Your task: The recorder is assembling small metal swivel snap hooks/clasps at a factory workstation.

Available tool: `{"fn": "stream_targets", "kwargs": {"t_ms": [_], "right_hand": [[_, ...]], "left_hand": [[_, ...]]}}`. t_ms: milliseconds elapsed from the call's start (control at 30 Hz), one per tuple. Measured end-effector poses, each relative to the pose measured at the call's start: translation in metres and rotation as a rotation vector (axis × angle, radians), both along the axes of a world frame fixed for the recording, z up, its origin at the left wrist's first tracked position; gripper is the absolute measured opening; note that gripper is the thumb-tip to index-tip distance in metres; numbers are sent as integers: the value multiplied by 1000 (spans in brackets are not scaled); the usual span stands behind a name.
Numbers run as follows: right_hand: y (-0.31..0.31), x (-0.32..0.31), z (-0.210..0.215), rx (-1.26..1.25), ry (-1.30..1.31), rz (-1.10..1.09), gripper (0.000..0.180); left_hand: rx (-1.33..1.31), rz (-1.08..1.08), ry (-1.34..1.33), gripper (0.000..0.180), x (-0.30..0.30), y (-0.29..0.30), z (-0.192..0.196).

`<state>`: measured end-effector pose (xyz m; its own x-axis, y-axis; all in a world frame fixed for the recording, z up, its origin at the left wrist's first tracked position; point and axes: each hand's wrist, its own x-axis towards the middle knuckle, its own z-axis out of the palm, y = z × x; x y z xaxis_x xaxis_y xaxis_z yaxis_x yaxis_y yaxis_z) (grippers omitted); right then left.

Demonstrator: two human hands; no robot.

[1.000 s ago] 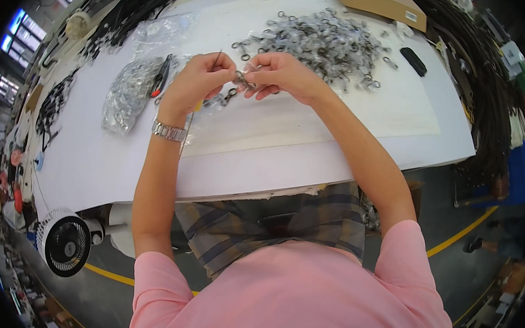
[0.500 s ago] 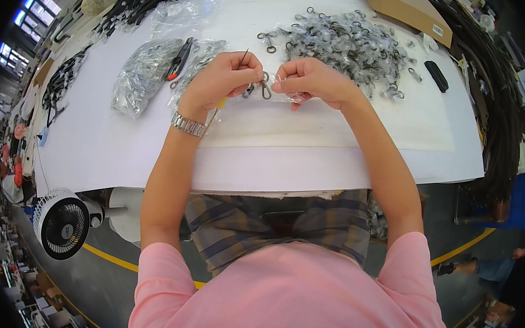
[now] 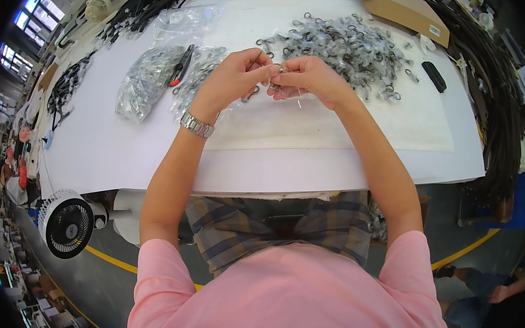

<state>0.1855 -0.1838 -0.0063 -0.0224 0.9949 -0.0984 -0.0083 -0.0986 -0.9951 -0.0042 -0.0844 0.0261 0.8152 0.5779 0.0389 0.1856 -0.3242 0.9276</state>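
My left hand (image 3: 237, 79) and my right hand (image 3: 311, 81) meet above the white table, fingertips pinched together. Between them is a small dark metal snap hook (image 3: 275, 86), partly hidden by my fingers. Clear plastic film (image 3: 292, 94) hangs from the fingers of my right hand, which are closed on it. My left thumb and forefinger pinch the upper end of the hook. Just beyond my hands is a heap of metal hooks in clear wrapping (image 3: 351, 51). Another hook (image 3: 251, 94) lies below my left hand.
Left of my hands lie a filled clear plastic bag (image 3: 145, 84) and a cutter knife with a red tip (image 3: 182, 66). At the right are a black oblong object (image 3: 434, 76) and a cardboard box (image 3: 404, 15). A fan (image 3: 67, 226) stands by the near left edge.
My hands have drawn together, and the hook between them is now more covered by fingers. A thin pointed thing and a yellow piece at my left hand no longer show.
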Motion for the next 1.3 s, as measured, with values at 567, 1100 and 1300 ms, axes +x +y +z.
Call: {"fn": "stream_targets", "kwargs": {"t_ms": [567, 1100, 1300], "right_hand": [[2, -1, -2, -81, 25, 150, 23], [23, 20, -33, 153, 326, -240, 34], [21, 24, -35, 80, 381, -191, 37]], "left_hand": [[790, 85, -234, 6, 8, 2, -31], [33, 190, -450, 23, 12, 2, -48], [-443, 62, -487, 11, 10, -3, -45]]}}
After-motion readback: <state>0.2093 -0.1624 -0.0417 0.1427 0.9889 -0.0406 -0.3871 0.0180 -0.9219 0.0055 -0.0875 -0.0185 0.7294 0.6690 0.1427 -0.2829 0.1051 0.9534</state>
